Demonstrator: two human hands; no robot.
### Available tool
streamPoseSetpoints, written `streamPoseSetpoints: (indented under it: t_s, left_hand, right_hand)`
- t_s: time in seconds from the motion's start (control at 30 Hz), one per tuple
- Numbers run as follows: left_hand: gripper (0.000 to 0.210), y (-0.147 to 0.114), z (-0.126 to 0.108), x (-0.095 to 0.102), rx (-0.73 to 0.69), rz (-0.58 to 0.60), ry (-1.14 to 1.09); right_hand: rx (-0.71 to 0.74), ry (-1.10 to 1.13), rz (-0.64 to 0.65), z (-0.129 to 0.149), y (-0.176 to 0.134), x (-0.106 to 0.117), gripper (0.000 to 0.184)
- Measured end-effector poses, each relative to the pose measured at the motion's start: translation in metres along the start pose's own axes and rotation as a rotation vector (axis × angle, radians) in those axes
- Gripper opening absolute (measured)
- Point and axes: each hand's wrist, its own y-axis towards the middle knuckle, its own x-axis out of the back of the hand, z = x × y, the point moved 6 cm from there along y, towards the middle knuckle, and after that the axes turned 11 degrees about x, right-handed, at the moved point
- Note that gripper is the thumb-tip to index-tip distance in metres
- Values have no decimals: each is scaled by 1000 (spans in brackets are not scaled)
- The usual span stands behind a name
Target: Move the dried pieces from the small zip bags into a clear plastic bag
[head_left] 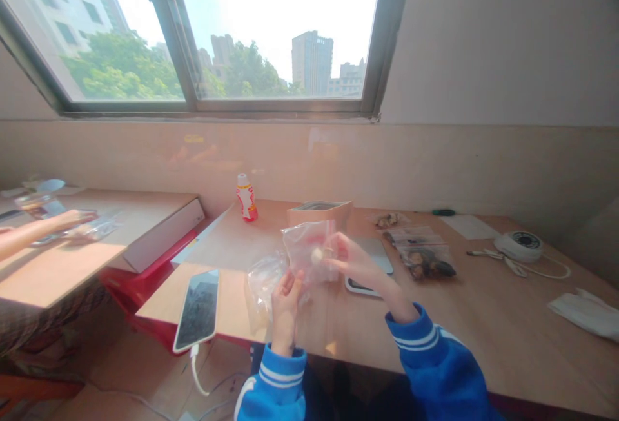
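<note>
My left hand point(286, 302) is closed on the lower edge of a clear zip bag point(302, 247) raised above the table. The bag's side with the reddish strip faces right, where my right hand point(351, 260) reaches in at the opening. A small pale round piece point(317, 255) shows at my right fingertips, its kind too blurred to tell. More clear plastic bags point(264, 279) lie just left of my left hand. Behind my right hand is a flat silver-and-white device point(382, 256), partly covered. A brown paper pouch point(322, 211) stands open behind the bag.
Filled zip bags point(425, 256) with dark pieces lie right of the device. A red-and-white bottle point(246, 198) stands near the wall. A plugged-in phone point(197, 310) overhangs the left table edge. A white fan-like device point(518, 245) sits right. Another person's arm point(43, 231) works at the left table.
</note>
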Motion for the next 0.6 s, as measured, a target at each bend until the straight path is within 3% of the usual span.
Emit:
streamPoseSetpoints:
  t_s: [0.17,0.33,0.47,0.53,0.6]
  left_hand:
    - [28,-1,-19,20,-94,-164,-131]
    - [24,1,-34,47,-148,-303,-186]
    - [22,0,-43,62,-131,-346,-200]
    - [21,-1,-48,68,-141,-356,-199]
    - [21,-4,-54,71,-173,-363,-183]
  right_hand:
    - [60,79,-192,10,12,34,34]
    - [285,-67,-456,37,51,58,39]
    - [378,-439,-362,45,76,43,31]
    - [397,-594,-300,45,76,34,29]
    - [394,-661,-331,45,65,31,32]
